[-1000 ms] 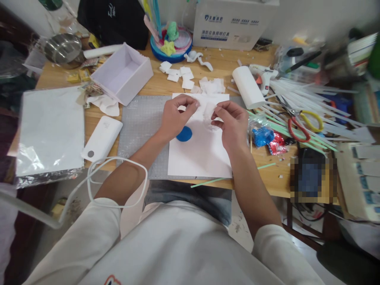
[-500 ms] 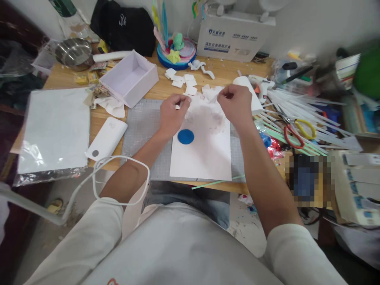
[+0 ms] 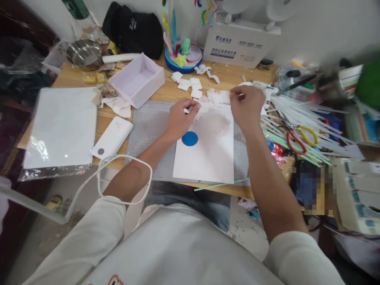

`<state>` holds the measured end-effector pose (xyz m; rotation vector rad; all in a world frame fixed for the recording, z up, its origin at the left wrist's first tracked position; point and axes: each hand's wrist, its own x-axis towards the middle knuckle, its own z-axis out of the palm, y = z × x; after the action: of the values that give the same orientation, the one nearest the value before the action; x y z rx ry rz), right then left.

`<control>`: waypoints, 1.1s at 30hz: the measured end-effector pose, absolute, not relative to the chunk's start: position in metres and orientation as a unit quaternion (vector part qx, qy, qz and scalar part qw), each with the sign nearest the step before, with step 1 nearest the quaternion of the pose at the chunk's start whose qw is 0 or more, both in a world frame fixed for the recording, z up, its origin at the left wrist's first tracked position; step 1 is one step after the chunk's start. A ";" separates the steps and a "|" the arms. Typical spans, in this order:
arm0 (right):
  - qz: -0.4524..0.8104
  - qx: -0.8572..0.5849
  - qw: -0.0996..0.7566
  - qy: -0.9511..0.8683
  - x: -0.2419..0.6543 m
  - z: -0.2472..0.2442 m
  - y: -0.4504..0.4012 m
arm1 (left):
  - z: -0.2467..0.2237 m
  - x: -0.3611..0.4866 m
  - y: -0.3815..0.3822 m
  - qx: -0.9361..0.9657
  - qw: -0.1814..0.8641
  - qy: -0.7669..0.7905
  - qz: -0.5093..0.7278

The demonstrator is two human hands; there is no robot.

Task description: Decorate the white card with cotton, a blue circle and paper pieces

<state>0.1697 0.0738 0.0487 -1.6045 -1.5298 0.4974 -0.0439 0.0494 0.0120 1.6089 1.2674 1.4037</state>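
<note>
The wooden surface (image 3: 166, 90) carries my gray mat (image 3: 151, 122), probably there to shield the wood. On it lies a white sheet (image 3: 208, 162). My right hand (image 3: 247, 105) and left hand (image 3: 181, 118) are up at its far end, well apart, fingers curled toward thumbs; whether they pinch anything, I cannot tell. The blue disc (image 3: 190, 139) lies on the sheet near my left hand, perhaps for easy reach.

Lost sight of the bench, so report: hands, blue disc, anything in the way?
Left hand by far left corner of white sheet, right hand by far right corner; grips unclear. Blue disc on sheet, outside both grips. White scraps at far edge.
</note>
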 end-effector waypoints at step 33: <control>0.101 -0.635 0.450 -0.620 0.165 0.034 0.093 | 0.010 -0.041 0.051 0.480 0.534 0.461 0.522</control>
<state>0.1647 0.0928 0.0337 -1.5699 -1.5331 0.2492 -0.0415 0.0507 0.0104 1.1443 1.0987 1.2438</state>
